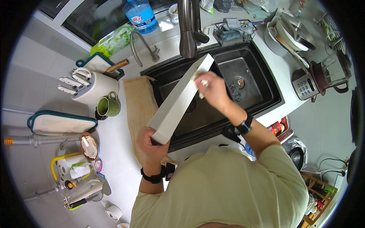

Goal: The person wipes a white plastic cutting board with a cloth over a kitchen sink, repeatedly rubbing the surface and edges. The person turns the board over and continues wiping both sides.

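Slanting over the left basin of a black double sink (pixel 205 122) is a long white box-shaped piece (pixel 176 105), its material unclear. My left hand (pixel 154 145) grips its near lower end. Against its upper right side, my right hand (pixel 211 89) presses a crumpled whitish cloth or paper (pixel 204 83), partly hidden by the fingers. A tan cloth (pixel 139 105) lies flat on the counter along the sink's left edge. The dark pull-down faucet (pixel 186 34) hangs just beyond the far end of the piece.
A knife block (pixel 98 88) and a green mug (pixel 109 106) stand left of the sink. A thin curved tap (pixel 137 42) rises behind it. Stacked bowls and pans (pixel 288 34) and a blender (pixel 322 74) occupy the right side. A wire sponge rack (pixel 235 31) sits behind the right basin.
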Demonstrator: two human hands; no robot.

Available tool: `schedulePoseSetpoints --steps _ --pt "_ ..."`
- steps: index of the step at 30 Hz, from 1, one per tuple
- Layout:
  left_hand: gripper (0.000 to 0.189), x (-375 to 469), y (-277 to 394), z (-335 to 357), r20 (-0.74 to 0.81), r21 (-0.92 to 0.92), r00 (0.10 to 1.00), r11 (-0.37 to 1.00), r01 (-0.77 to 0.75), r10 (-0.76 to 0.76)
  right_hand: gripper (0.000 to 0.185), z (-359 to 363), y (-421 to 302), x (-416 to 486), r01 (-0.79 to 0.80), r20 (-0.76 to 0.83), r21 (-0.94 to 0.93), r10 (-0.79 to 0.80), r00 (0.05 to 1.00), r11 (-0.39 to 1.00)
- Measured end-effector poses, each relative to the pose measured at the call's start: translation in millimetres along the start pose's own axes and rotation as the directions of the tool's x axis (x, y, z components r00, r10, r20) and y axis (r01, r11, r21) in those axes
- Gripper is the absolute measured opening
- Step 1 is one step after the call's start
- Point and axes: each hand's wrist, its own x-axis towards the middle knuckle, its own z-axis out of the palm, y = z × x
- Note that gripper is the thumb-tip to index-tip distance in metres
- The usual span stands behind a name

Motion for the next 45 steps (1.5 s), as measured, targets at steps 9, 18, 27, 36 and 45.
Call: schedulePoseSetpoints --steps 9,18,27,36,45 --pt "0.033 -1 5 -2 -0.022 0.070 0.998 0.996 -0.057 0.058 0.010 -1 50 22 -0.072 -0.348 -0.134 0.021 0.937 0.988" --pt "0.033 -1 11 -9 -0.023 0.145 0.998 0.988 -0.052 0.056 0.010 2 51 32 -0.141 -0.368 -0.149 0.078 0.927 0.979" --pt "0.034 -3 6 -13 -0.120 0.073 0.992 0.997 0.034 -0.025 0.028 16 79 25 0.188 -0.117 -0.177 -0.210 0.971 0.966" --pt "0.034 -12 0 -13 -0.065 0.085 0.994 0.992 0.091 -0.085 0.027 33 92 23 0.026 -0.041 -0.031 -0.027 0.999 0.999" --pt "0.034 -13 1 -12 -0.031 0.194 0.999 0.981 -0.021 0.028 0.026 38 52 9 -0.020 -0.033 0.054 0.021 0.999 0.998"
